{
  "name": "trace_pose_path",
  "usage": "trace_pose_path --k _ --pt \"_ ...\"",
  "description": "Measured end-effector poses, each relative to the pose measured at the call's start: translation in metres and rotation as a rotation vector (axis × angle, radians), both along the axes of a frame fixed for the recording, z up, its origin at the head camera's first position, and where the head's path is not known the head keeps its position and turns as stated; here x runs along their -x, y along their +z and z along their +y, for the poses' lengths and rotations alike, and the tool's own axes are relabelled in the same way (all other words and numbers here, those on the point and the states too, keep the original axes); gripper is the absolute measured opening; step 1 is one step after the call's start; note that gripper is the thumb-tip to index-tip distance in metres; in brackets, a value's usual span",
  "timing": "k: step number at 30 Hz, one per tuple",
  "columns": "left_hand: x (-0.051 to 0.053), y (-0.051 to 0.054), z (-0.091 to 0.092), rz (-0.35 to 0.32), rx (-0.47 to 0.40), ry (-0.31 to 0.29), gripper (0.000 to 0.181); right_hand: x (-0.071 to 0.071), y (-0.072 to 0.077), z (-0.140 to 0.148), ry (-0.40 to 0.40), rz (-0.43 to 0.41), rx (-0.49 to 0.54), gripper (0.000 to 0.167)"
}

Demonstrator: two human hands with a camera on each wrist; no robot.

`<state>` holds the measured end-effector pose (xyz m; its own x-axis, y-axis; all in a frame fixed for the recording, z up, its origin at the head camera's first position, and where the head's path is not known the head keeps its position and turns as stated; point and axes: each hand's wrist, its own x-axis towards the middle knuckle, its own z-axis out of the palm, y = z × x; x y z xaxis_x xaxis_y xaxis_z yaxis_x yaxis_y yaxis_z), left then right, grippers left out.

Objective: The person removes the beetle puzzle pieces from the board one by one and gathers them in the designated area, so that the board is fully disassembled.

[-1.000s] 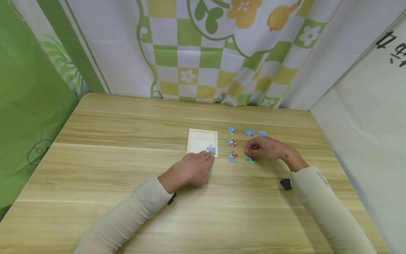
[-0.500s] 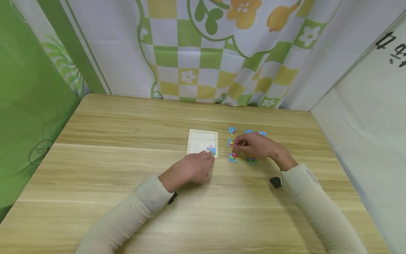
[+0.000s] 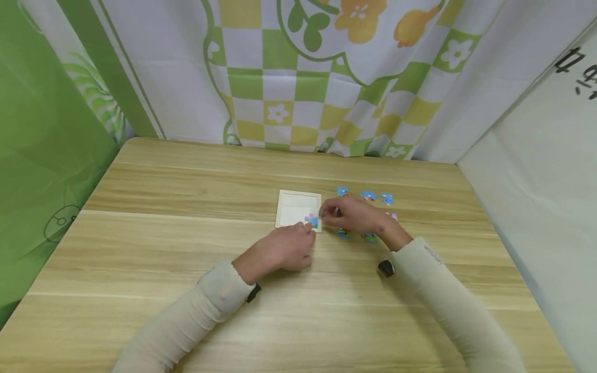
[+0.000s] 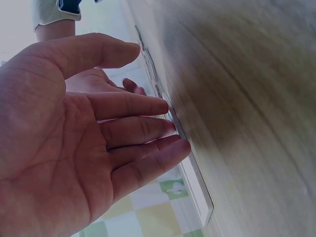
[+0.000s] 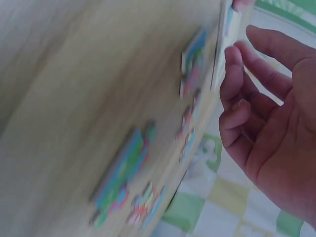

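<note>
A pale wooden puzzle frame (image 3: 291, 203) lies flat on the table. One puzzle piece (image 3: 311, 221) sits in its near right corner, blue and green with a pink knob. My left hand (image 3: 284, 247) rests its extended fingertips at the frame's near edge beside that piece. In the left wrist view the left thumb (image 4: 113, 52) stands apart from the fingers. My right hand (image 3: 356, 213) hovers over the frame's right edge, fingers bent and thumb near the index finger. No piece shows clearly between them in the right wrist view, but a small one could be hidden.
Several loose puzzle pieces lie right of the frame, among them a blue top piece (image 3: 368, 195), a corner piece (image 3: 387, 198) and a green-bottomed piece (image 3: 371, 238). My right hand covers part of them. A patterned curtain (image 3: 308, 83) hangs behind the table (image 3: 196, 181).
My right hand has moved left from over the loose pieces to the frame's right edge, uncovering pieces at the right. The left hand, frame and seated piece look unchanged.
</note>
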<state>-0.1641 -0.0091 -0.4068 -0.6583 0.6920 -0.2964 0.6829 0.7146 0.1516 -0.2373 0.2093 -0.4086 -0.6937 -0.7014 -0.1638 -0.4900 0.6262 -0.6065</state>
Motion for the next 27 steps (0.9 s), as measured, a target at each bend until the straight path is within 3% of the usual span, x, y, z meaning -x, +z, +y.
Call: trace_pose_path --k 7,14,17,22,27 --pt "-0.003 0.001 -0.002 -0.005 -0.052 0.006 0.049 -0.003 -0.007 -0.015 -0.023 0.056 -0.062 0.027" --pt "-0.003 0.002 -0.007 0.017 -0.097 0.028 0.022 -0.008 -0.009 -0.023 -0.047 0.153 -0.131 0.029" --pt "0.0 0.003 -0.011 0.041 -0.092 0.047 0.025 -0.008 -0.009 -0.024 -0.058 0.172 -0.151 0.03" --pt "0.006 0.004 -0.018 0.039 -0.054 0.133 0.041 -0.008 -0.009 -0.026 -0.072 0.169 -0.166 0.031" --pt "0.012 0.003 -0.026 0.032 -0.024 0.162 0.032 -0.009 -0.008 -0.027 -0.092 0.161 -0.174 0.03"
